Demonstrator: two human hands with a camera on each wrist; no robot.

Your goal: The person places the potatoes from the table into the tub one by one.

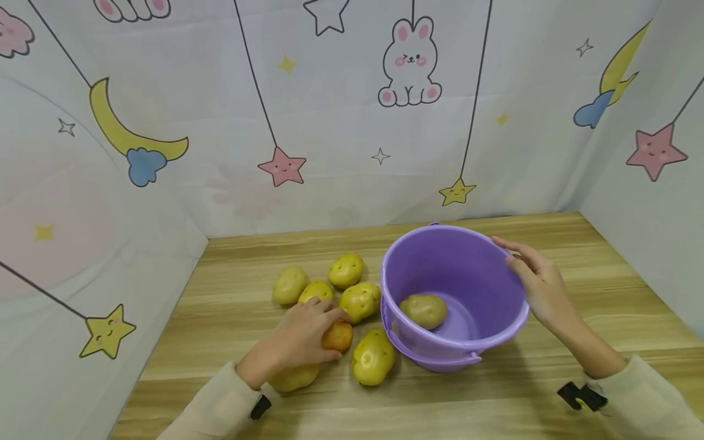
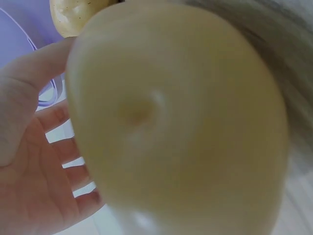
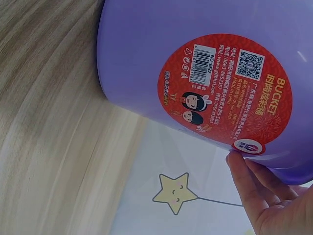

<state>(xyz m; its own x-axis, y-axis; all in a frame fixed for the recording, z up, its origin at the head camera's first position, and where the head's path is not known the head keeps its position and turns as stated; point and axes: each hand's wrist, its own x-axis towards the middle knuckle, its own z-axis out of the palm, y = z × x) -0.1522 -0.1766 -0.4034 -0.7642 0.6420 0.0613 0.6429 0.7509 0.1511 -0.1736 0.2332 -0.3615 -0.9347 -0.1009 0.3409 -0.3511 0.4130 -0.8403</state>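
A purple bucket (image 1: 453, 263) stands tilted on the wooden table, its opening facing me and one brownish potato (image 1: 423, 310) lying inside. My right hand (image 1: 541, 284) holds the bucket's rim at the right side; in the right wrist view its fingers (image 3: 242, 178) lie against the wall beside a red label (image 3: 225, 93). Left of the bucket, my left hand (image 1: 305, 330) reaches over a round orange fruit (image 1: 337, 337), with thumb and fingers on either side of it. A large yellow potato (image 2: 181, 117) fills the left wrist view and hides the fruit there.
Several yellow potatoes lie around my left hand, among them one near the bucket (image 1: 374, 357), one at the back (image 1: 346, 271) and one partly under my wrist (image 1: 294, 377). A white printed cloth (image 1: 341, 201) walls the table (image 1: 231, 293) at the back and sides.
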